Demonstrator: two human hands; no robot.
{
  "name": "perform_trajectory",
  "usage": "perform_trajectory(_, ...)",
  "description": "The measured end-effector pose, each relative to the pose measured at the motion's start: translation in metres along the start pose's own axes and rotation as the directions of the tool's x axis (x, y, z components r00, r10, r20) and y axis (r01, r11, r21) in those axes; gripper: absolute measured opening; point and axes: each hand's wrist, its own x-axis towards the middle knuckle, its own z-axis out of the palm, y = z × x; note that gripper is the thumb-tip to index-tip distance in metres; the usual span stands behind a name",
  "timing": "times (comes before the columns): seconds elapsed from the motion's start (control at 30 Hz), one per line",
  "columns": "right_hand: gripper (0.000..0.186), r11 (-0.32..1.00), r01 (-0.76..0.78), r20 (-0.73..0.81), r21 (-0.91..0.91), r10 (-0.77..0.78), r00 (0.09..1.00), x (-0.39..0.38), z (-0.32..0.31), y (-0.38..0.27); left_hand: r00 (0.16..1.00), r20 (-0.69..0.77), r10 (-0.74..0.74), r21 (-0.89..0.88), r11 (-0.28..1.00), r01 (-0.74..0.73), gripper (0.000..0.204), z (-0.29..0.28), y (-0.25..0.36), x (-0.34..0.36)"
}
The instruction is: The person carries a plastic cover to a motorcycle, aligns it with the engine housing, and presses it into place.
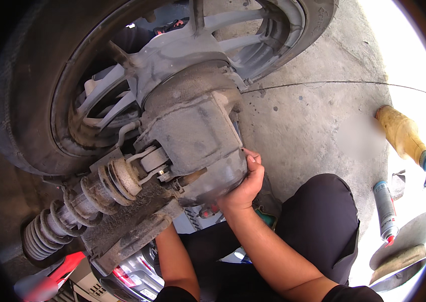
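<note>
A large dusty grey housing (195,133) sits against the hub of a spoked wheel (173,55) with a black tyre (27,90). Around the housing's lower right edge curls my right hand (245,185), its fingers bent against the casing and the fingertips partly out of sight. My left forearm (177,256) reaches up beneath a dirty metal arm (135,236); the left hand itself is hidden behind it. To the left, a shock absorber with a coil spring (79,204) runs from a linkage beside the housing down to the lower left.
On the concrete floor at right lie a yellowish bottle (401,131) with a blue top and a spray can (385,211) with a red nozzle. A round disc-like part (404,241) is below them. My bent knee (321,216) is right of the housing. A silver car (140,269) shows at the bottom.
</note>
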Motion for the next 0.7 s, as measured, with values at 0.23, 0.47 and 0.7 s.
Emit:
perform_trajectory(0.23,0.027,0.998,-0.061,0.026,0.020,0.061,0.998,-0.003,0.002,-0.007,1.000,-0.004,0.016,-0.002,1.000,-0.017,0.085,0.014,0.001,-0.008)
perform_trajectory(0.47,0.029,0.984,-0.173,0.009,0.028,0.173,0.985,0.001,0.004,-0.010,0.998,0.015,0.053,0.023,0.998,-0.053,0.086,0.018,-0.001,-0.017)
perform_trajectory(0.7,0.029,0.996,-0.085,0.170,0.027,0.079,0.982,0.005,-0.005,0.008,0.999,-0.029,0.043,-0.104,0.994,-0.046,0.088,-0.038,0.005,0.027)
